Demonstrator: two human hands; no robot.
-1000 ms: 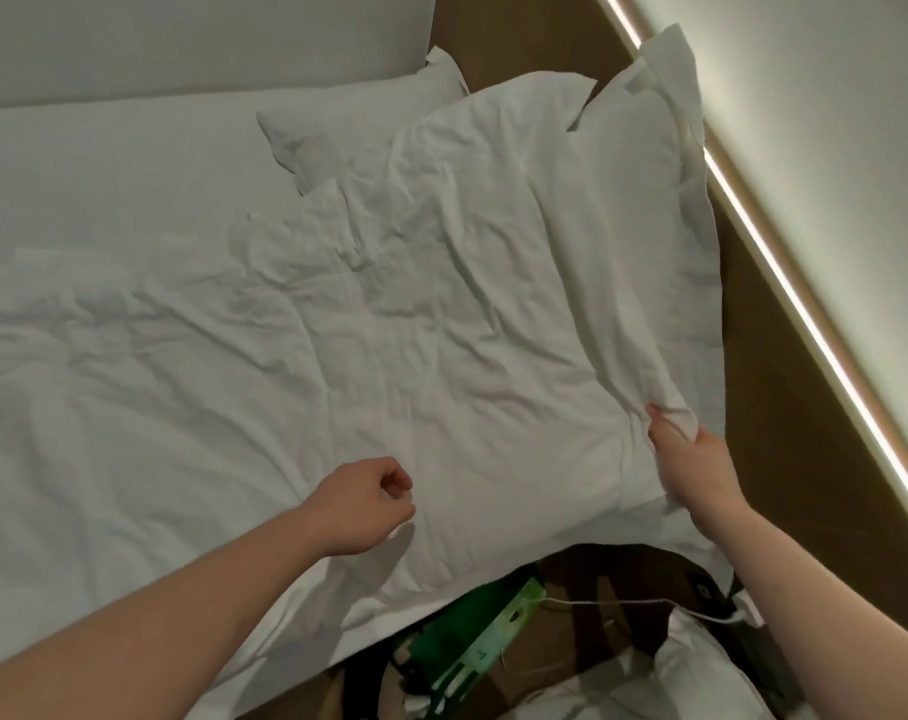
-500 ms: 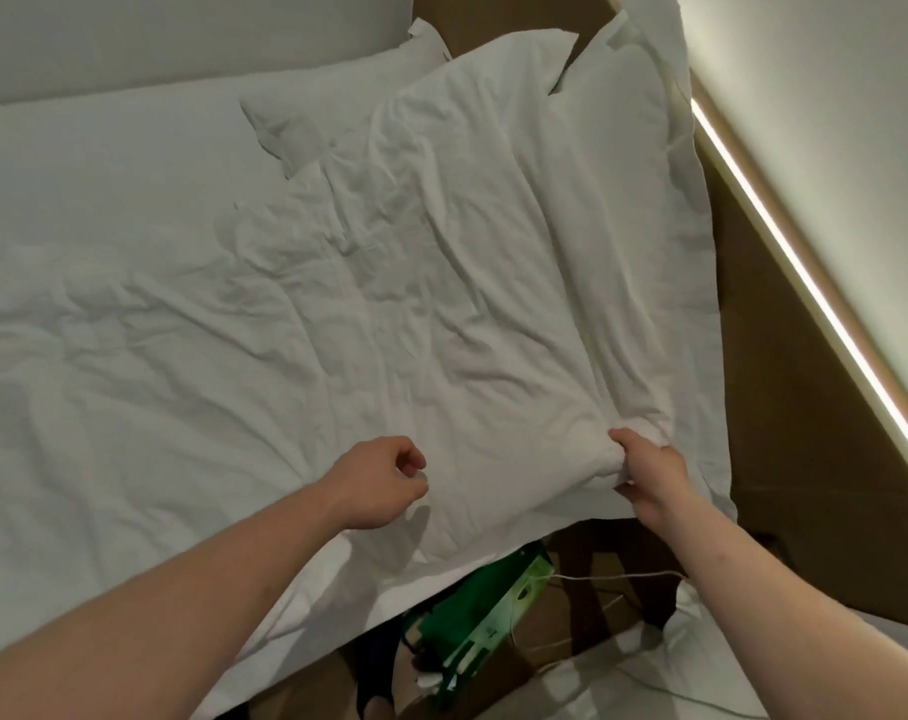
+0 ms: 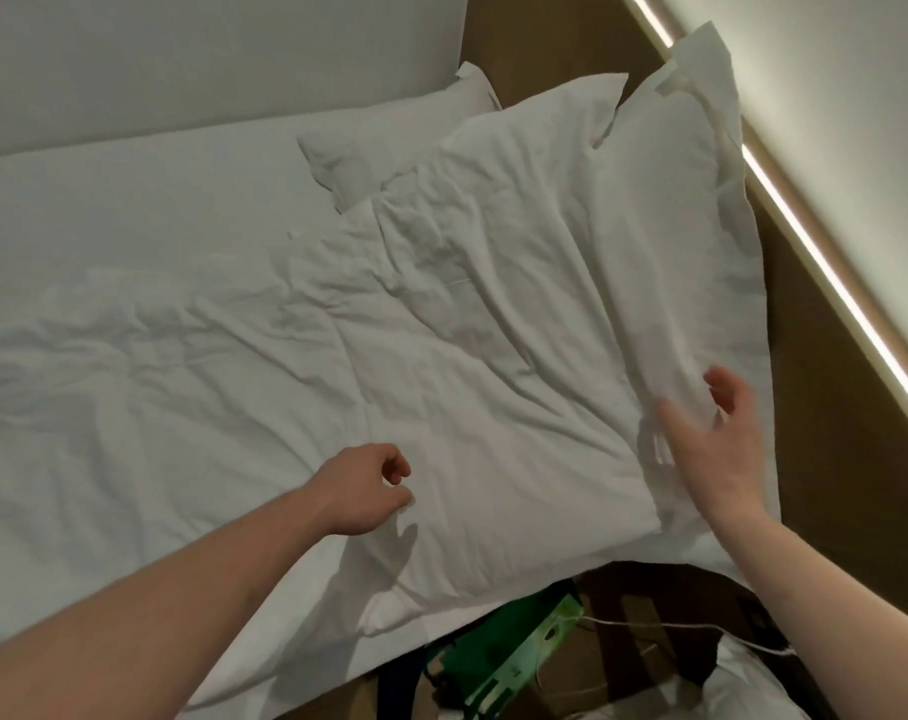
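A large white pillow in a wrinkled case lies at the near right corner of the bed. My right hand hovers over the pillow's near right corner with fingers spread and blurred; it holds nothing. My left hand hangs just above the pillow's near left edge, fingers loosely curled with nothing in them. A second white pillow lies behind the first, against the headboard.
A wooden wall panel with a lit strip runs along the right. Below the bed's near edge on the floor lie a green box, a white cord and white fabric.
My right hand let go of the pillow's corner and opened above it. The pillow has settled flat. My left hand stayed where it was, loosely curled.
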